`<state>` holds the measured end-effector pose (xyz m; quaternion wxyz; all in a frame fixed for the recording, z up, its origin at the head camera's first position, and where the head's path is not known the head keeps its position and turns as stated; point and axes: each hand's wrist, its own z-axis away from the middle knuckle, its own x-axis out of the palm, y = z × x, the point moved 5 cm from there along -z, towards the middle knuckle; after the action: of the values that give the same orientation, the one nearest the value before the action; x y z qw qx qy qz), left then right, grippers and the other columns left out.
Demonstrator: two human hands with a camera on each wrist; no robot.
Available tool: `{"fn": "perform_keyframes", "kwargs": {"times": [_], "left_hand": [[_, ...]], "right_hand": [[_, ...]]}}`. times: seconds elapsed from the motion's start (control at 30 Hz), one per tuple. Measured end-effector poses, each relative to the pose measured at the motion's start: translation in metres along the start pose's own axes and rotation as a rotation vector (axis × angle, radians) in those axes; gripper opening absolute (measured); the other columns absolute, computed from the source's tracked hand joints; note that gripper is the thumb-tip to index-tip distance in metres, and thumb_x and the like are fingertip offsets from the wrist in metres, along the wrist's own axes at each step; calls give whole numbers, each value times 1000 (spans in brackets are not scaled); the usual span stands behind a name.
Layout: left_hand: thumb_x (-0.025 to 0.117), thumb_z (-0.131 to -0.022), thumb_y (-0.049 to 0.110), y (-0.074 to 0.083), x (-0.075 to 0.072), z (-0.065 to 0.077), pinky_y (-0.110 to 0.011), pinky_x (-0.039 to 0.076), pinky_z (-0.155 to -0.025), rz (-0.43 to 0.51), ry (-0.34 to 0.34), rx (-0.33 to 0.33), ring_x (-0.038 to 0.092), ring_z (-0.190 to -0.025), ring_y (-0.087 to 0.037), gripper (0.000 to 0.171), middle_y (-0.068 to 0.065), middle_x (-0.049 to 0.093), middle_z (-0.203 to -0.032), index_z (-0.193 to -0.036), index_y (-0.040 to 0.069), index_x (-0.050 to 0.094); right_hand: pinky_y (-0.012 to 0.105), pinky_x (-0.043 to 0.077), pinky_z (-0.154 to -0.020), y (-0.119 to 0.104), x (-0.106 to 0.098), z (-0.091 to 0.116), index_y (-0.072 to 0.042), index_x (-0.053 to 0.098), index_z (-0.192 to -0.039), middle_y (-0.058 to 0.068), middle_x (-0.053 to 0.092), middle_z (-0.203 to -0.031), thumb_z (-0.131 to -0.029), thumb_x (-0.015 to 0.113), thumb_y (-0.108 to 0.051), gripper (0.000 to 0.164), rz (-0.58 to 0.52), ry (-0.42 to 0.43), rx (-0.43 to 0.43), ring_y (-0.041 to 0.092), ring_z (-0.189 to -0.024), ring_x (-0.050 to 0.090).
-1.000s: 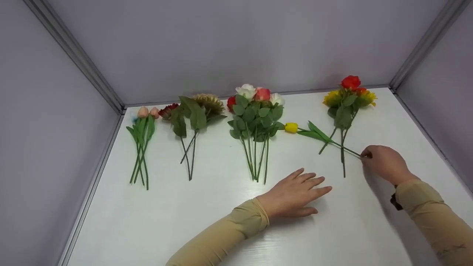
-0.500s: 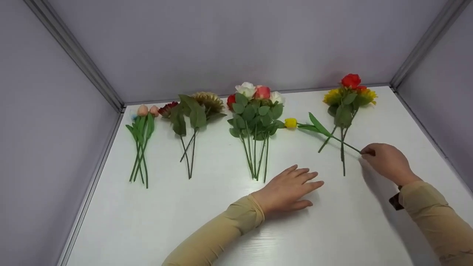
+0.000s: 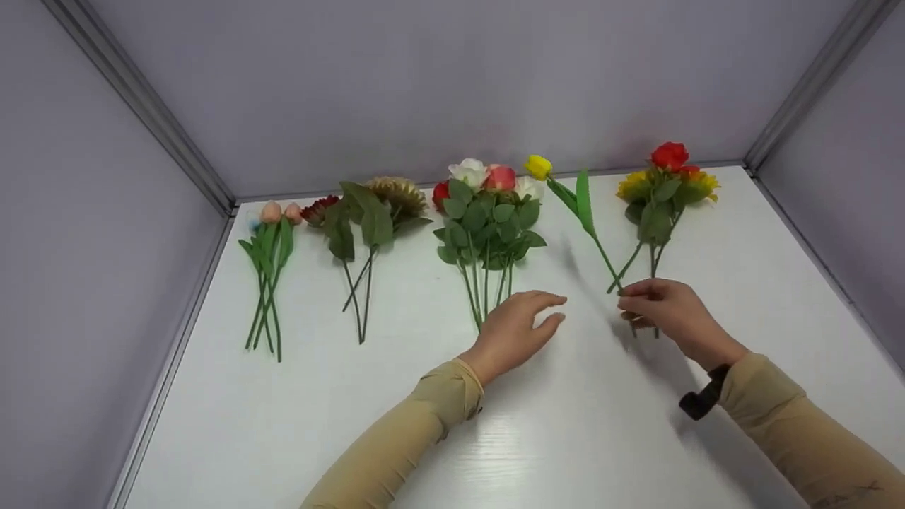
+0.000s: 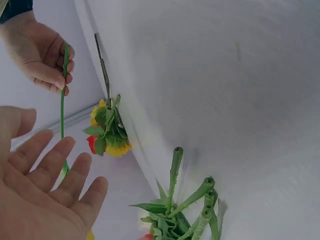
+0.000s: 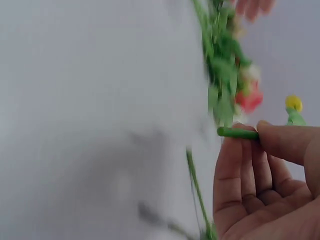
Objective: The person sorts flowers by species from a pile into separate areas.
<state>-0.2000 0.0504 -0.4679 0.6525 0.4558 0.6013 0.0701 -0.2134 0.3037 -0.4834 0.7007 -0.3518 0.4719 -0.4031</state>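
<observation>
A yellow tulip (image 3: 538, 167) is lifted off the table, its green stem pinched near the lower end between the thumb and fingers of my right hand (image 3: 675, 314). In the right wrist view the stem's cut end (image 5: 230, 132) pokes out past the fingertips. My left hand (image 3: 512, 332) hovers with relaxed fingers and holds nothing, in front of the stems of the rose bunch (image 3: 488, 219). Just behind my right hand lies a bunch of red roses and sunflowers (image 3: 661, 205), its stem ends partly hidden by that hand.
Peach tulips (image 3: 272, 240) lie at the far left of the white table (image 3: 297, 424). Beside them are dark red and tan flowers (image 3: 375, 212) with brown stems. Grey panels (image 3: 452, 85) enclose the table at the back and sides.
The right hand has moved left with the tulip, which has risen and swung from lying nearly sideways to pointing up and away. The left hand has shifted left and turned, thumb and fingers apart.
</observation>
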Motion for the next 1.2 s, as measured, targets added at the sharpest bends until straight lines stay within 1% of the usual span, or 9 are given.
{"fn": "perform_keyframes", "kwargs": {"times": [0.1,0.17,0.23,0.33,0.53,0.8,1.03,1.13,1.2], "left_hand": [[61,-105,32,-15,-18,-4,-30,49,-102,338,94,-173,60,-122,-11,34,4,67,-130,-134,16,69],[63,-104,31,-24,-27,-6,-31,51,-99,508,160,-241,62,-117,-11,34,2,68,-127,-133,15,69],[65,-102,29,-32,-35,-7,-31,53,-96,632,215,-283,64,-112,-11,33,0,70,-122,-131,13,70],[68,-101,26,-39,-40,-7,-31,55,-92,709,243,-312,66,-107,-13,32,-2,71,-118,-128,10,70],[74,-96,17,-47,-42,-4,-33,59,-83,818,288,-348,70,-95,-20,26,-7,72,-105,-117,3,71],[75,-95,10,-51,-43,6,-35,61,-80,911,303,-365,72,-90,-24,27,-12,72,-102,-117,-2,68],[75,-95,10,-62,-54,13,-35,61,-81,883,317,-380,71,-92,-26,29,-14,70,-103,-118,-5,67],[74,-96,11,-70,-65,17,-34,61,-81,833,330,-380,71,-93,-25,27,-13,71,-104,-118,-3,68],[73,-96,11,-77,-76,21,-34,60,-82,796,342,-379,70,-94,-25,28,-13,71,-105,-119,-3,68]], "right_hand": [[38,58,-89,-11,42,0,9,57,-131,21,66,-120,-99,72,-30,52,-153,-53,-17,28,-105,69],[38,59,-88,-16,70,0,10,57,-128,19,67,-116,-98,72,-24,47,-257,-86,-27,27,-103,69],[39,59,-88,-21,96,1,9,58,-126,16,68,-113,-98,72,-20,42,-328,-118,-26,27,-101,70],[40,60,-86,-26,121,1,8,59,-121,15,69,-108,-97,72,-14,34,-387,-139,-36,26,-98,70],[40,60,-85,-34,151,1,7,59,-116,14,68,-103,-97,71,-9,28,-409,-177,-54,25,-94,70],[38,60,-83,-38,161,-2,5,60,-115,13,67,-101,-96,70,-9,25,-388,-142,-56,24,-90,69],[39,60,-83,-44,170,-6,5,63,-115,14,69,-101,-95,72,-10,26,-360,-140,-87,25,-91,70],[40,59,-85,-52,176,-7,4,65,-117,16,70,-104,-97,71,-14,28,-303,-156,-159,28,-94,70],[39,57,-86,-60,180,-7,1,67,-117,14,70,-106,-98,70,-17,26,-210,-159,-233,26,-95,69]]}}
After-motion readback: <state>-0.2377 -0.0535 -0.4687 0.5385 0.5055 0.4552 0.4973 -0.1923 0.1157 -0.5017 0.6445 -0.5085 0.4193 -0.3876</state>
